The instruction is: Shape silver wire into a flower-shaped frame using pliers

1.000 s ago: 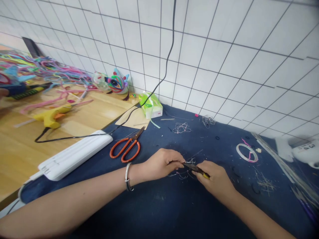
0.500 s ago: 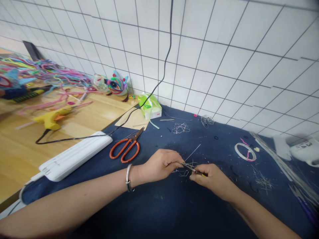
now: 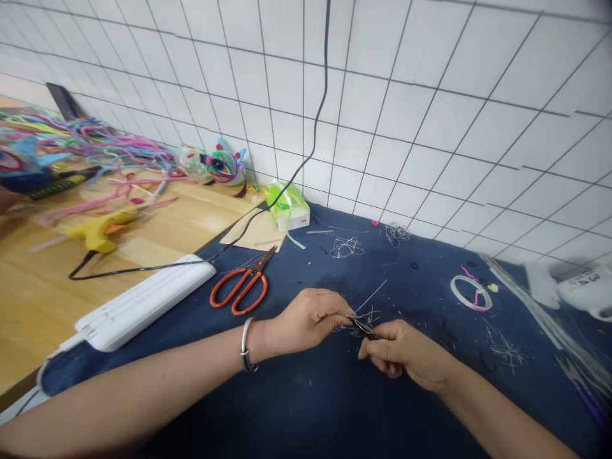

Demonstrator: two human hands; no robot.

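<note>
Over the dark blue cloth, my left hand pinches a thin wire piece between thumb and fingers. My right hand is wrapped round small pliers, whose jaws reach left to the wire close to my left fingertips. The handles are mostly hidden by my right palm, and whether the jaws grip the wire is too small to tell. Loose silvery wire ends lie just beyond the jaws. To the left of my left hand rest orange-handled scissors, blades pointing away from me.
A white power strip, a yellow glue gun and a tissue pack stand left, with a black cable crossing. Wire tangles, a tape ring, wire scraps and a white mug lie beyond and right.
My right hand has turned, its lower fingers now showing underneath, and the pliers' yellow handle has gone from sight. My left hand keeps its pinch in nearly the same place.
</note>
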